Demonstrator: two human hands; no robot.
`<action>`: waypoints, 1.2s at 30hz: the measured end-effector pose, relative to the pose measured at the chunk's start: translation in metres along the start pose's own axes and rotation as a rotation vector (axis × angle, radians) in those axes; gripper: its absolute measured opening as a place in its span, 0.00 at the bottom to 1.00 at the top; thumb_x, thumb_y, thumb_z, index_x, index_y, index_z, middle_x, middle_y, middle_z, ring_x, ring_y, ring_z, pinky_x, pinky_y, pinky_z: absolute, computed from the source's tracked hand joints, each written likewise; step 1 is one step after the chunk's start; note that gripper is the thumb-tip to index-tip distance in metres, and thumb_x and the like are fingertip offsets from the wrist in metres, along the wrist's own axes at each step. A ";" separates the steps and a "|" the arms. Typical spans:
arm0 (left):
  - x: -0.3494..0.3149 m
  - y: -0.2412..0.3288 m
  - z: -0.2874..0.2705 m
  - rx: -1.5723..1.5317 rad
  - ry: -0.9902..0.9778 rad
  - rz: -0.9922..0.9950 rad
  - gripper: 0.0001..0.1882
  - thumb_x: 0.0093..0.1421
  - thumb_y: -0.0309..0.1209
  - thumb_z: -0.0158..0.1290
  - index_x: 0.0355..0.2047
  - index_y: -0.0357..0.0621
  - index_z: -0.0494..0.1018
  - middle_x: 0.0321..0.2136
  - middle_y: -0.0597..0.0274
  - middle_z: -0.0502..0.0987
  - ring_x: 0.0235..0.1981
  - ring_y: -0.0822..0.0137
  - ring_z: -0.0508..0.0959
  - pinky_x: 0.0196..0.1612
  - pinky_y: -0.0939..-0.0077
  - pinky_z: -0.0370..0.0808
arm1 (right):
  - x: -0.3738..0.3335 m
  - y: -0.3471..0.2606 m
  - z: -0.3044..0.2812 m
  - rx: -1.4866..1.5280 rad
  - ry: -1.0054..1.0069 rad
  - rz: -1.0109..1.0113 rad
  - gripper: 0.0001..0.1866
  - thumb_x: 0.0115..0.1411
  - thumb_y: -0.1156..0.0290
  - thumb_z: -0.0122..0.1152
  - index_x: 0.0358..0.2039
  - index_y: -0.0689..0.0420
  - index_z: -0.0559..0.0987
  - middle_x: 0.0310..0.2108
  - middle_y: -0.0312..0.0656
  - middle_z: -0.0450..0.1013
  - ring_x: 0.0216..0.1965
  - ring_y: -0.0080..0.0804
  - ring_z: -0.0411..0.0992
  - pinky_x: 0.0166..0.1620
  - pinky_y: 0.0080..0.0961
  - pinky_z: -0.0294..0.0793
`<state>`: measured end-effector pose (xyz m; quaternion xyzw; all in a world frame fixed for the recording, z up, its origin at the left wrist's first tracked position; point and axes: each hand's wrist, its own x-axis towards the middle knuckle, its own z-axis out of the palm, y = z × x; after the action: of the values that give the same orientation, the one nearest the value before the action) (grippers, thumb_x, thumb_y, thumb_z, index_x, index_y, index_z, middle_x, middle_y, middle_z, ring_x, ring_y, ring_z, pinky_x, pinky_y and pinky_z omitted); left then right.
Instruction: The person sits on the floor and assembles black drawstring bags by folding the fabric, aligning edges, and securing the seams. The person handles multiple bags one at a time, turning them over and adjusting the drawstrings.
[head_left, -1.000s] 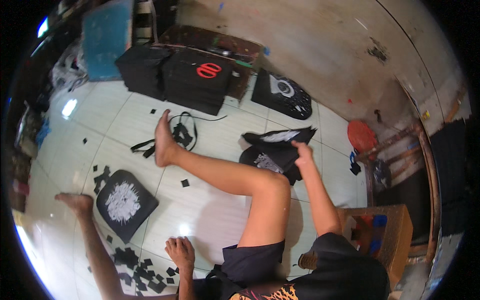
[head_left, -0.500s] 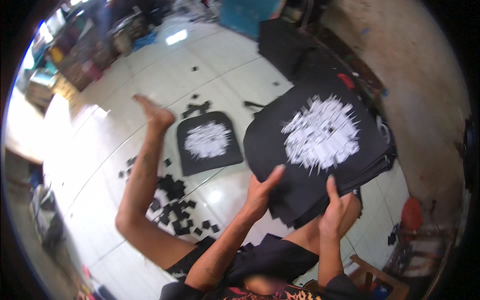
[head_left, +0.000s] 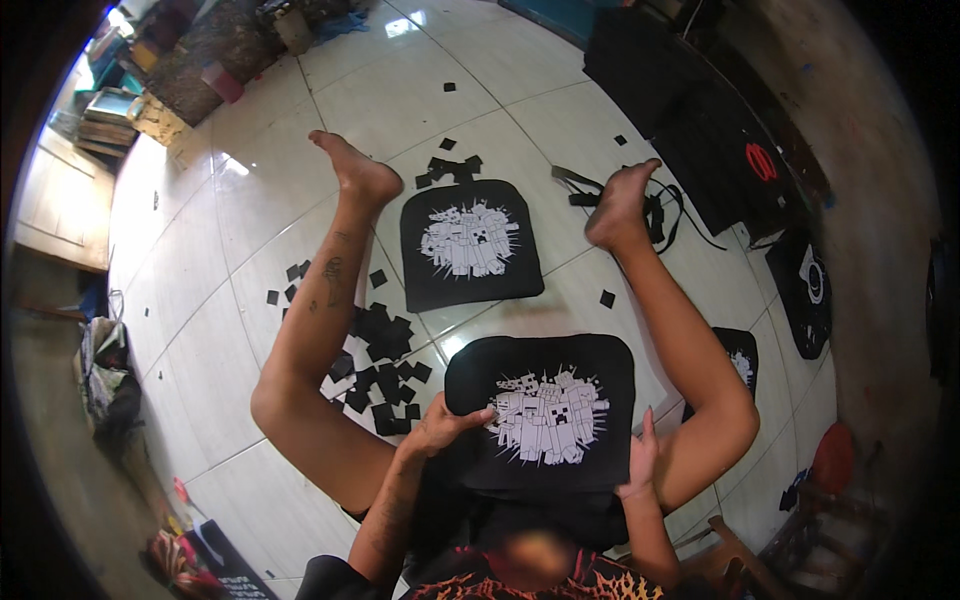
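Over my lap is a stack of black, round-topped fabric panels [head_left: 540, 362], the top one bearing a white block-figure print. Its layered edges showed a moment earlier. My left hand [head_left: 449, 426] grips the left side, thumb laid on top near the print and fingers underneath. At the right edge my right hand [head_left: 641, 462] holds the stack, thumb up along the side and other fingers mostly hidden. On the floor ahead, between my legs, lies a matching printed black panel [head_left: 470, 290], flat and apart from both hands.
Small black squares [head_left: 385, 335] lie scattered by my left leg, more beyond the floor panel. Black straps [head_left: 655, 215] lie by my right foot. Dark material [head_left: 700, 140] lines the right wall. Printed black pieces [head_left: 800, 290] and a wooden stool [head_left: 745, 560] are at the right.
Both hands have brought the stack from up at the right down to my lap, and it now lies flatter and squarer. My right leg and foot have come into sight; the view has shifted.
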<state>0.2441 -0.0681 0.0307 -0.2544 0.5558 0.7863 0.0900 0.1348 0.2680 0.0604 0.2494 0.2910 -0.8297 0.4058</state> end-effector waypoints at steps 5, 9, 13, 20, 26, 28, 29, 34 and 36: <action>0.009 0.025 0.018 0.205 0.149 0.009 0.15 0.69 0.33 0.67 0.47 0.32 0.83 0.37 0.65 0.85 0.37 0.74 0.79 0.44 0.72 0.79 | 0.018 -0.016 0.031 -0.809 0.147 -0.210 0.28 0.73 0.57 0.67 0.63 0.65 0.78 0.55 0.44 0.82 0.53 0.35 0.80 0.58 0.35 0.79; 0.007 0.032 0.037 0.350 0.200 0.238 0.17 0.69 0.30 0.65 0.53 0.31 0.80 0.42 0.57 0.84 0.43 0.67 0.79 0.48 0.69 0.78 | 0.022 -0.013 0.064 -1.273 0.143 -0.517 0.25 0.73 0.61 0.70 0.60 0.69 0.80 0.51 0.42 0.84 0.48 0.27 0.79 0.52 0.27 0.79; -0.005 0.039 0.051 0.347 0.222 0.649 0.32 0.63 0.23 0.68 0.67 0.35 0.74 0.66 0.42 0.78 0.68 0.52 0.77 0.70 0.64 0.72 | 0.024 0.004 0.089 -1.191 0.006 -0.683 0.22 0.75 0.66 0.67 0.62 0.68 0.79 0.54 0.46 0.83 0.53 0.31 0.80 0.58 0.31 0.78; 0.001 0.051 0.054 0.597 0.365 0.728 0.27 0.60 0.14 0.65 0.60 0.44 0.81 0.58 0.50 0.84 0.62 0.50 0.83 0.65 0.61 0.79 | 0.044 -0.001 0.110 -1.406 -0.076 -0.937 0.25 0.60 0.90 0.63 0.59 0.64 0.84 0.55 0.53 0.84 0.59 0.47 0.83 0.64 0.37 0.80; 0.001 0.095 0.021 0.722 0.157 0.675 0.24 0.64 0.18 0.59 0.60 0.46 0.82 0.53 0.50 0.86 0.53 0.45 0.86 0.59 0.59 0.82 | 0.039 -0.030 0.125 -1.525 -0.175 -0.952 0.29 0.57 0.93 0.59 0.58 0.61 0.85 0.55 0.56 0.84 0.58 0.50 0.83 0.61 0.39 0.82; 0.015 0.116 0.016 0.770 0.102 0.601 0.23 0.65 0.19 0.59 0.60 0.48 0.82 0.52 0.50 0.86 0.51 0.44 0.86 0.57 0.59 0.83 | 0.050 -0.039 0.136 -1.530 -0.104 -0.799 0.29 0.55 0.93 0.61 0.57 0.60 0.86 0.54 0.56 0.84 0.60 0.51 0.82 0.62 0.39 0.81; 0.023 0.125 0.014 0.814 0.079 0.519 0.23 0.65 0.20 0.59 0.60 0.48 0.82 0.51 0.50 0.86 0.50 0.44 0.86 0.56 0.58 0.83 | 0.055 -0.044 0.142 -1.552 -0.167 -0.918 0.29 0.55 0.93 0.61 0.57 0.60 0.86 0.54 0.56 0.84 0.61 0.50 0.81 0.62 0.39 0.80; 0.017 0.144 0.009 0.972 0.129 0.756 0.30 0.55 0.20 0.64 0.59 0.56 0.84 0.53 0.57 0.87 0.53 0.50 0.86 0.56 0.57 0.82 | 0.051 -0.066 0.150 -1.622 -0.269 -1.161 0.30 0.52 0.91 0.63 0.55 0.54 0.89 0.53 0.47 0.86 0.67 0.52 0.77 0.68 0.46 0.74; 0.003 0.138 0.001 0.973 0.014 0.808 0.31 0.55 0.20 0.64 0.59 0.58 0.84 0.57 0.62 0.86 0.58 0.54 0.84 0.59 0.58 0.79 | 0.035 -0.068 0.137 -1.566 -0.304 -1.010 0.32 0.49 0.91 0.61 0.52 0.51 0.91 0.56 0.46 0.85 0.70 0.56 0.73 0.72 0.45 0.69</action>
<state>0.1828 -0.1184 0.1436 0.0405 0.9025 0.4138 -0.1124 0.0355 0.1899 0.1535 -0.3604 0.7832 -0.4997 0.0839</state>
